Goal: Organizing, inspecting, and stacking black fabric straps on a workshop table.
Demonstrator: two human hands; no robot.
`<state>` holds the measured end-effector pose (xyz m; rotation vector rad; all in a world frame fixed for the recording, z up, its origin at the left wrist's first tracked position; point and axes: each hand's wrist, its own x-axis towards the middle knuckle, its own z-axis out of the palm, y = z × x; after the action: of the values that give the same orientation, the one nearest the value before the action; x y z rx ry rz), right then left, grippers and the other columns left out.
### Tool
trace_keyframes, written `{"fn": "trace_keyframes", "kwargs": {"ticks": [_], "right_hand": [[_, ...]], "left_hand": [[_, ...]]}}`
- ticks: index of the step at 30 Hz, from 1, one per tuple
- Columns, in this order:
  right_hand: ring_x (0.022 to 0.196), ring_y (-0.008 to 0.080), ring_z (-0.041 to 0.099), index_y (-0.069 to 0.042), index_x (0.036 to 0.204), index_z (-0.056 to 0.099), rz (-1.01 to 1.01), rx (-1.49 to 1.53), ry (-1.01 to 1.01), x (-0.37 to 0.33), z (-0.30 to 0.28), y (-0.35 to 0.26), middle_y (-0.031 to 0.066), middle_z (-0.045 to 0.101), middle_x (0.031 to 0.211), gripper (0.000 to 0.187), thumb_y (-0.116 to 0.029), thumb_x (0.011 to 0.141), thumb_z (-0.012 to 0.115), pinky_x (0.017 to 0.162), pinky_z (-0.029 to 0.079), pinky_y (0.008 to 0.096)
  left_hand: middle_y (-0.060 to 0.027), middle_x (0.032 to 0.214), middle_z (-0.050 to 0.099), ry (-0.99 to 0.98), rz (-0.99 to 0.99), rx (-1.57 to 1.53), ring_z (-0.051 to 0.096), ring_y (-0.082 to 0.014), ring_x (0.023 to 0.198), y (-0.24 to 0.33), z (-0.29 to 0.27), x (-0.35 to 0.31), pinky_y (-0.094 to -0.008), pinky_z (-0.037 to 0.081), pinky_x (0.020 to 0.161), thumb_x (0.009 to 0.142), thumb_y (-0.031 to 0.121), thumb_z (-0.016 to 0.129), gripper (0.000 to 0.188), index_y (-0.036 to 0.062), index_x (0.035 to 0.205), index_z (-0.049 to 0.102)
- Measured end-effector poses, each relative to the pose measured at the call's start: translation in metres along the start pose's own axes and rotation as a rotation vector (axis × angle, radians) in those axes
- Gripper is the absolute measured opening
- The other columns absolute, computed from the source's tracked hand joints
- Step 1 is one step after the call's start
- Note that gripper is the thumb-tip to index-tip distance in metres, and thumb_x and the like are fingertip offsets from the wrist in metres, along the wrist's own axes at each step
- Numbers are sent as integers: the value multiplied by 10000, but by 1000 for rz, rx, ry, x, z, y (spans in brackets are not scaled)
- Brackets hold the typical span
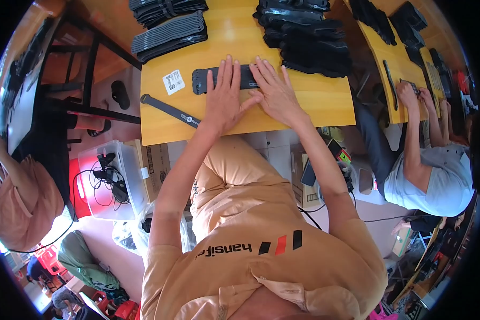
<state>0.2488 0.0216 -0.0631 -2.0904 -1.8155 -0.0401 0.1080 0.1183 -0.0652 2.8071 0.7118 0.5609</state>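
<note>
My left hand (224,98) lies flat, fingers stretched out, across a dark folded strap or small stack of straps (199,81) on the yellow table (314,104). My right hand (277,93) presses down flat over the right end of the same dark piece, its fingers spread and its thumb close to the left hand. Both hands cover much of the piece, so I cannot tell how many layers it has. A single long black strap (170,109) with a round white mark lies slanted beside my left wrist, partly under that forearm.
A white printed label (173,82) lies left of the hands. Stacks of black straps stand at the far left (168,37) and far right (314,48). A clear plastic bin (117,197) with cables sits below on the left. A co-worker (429,170) handles something at the right table.
</note>
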Motion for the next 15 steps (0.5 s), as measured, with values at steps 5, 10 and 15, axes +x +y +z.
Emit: {"fn": "trace_keyframes", "kwargs": {"ticks": [5,10,15], "right_hand": [[1343,250,229,-55,1368,308,-13,7,10,15,5,-3,119,250,1451,573,-335,896,471,1075,154,495],[1341,235,238,-58,1371,306,-33,-62,-5,25,22,3,114,282,1440,622,-400,880,474,1073,174,483],[1341,231,241,-64,1375,303,-16,-65,-16,23,26,1,112,276,1443,624,-398,879,479,1074,176,480]], "left_hand": [[-178,1473,154,28,-78,94,172,-313,1359,-28,1,7,-512,147,1065,839,574,441,862,-29,1397,180],[-185,1451,219,41,-95,138,197,-301,1352,-41,13,5,-517,172,1055,837,592,423,851,-37,1378,232],[-192,1442,240,11,-125,92,203,-296,1350,-46,17,2,-501,153,1066,857,573,410,808,-27,1375,254]]}}
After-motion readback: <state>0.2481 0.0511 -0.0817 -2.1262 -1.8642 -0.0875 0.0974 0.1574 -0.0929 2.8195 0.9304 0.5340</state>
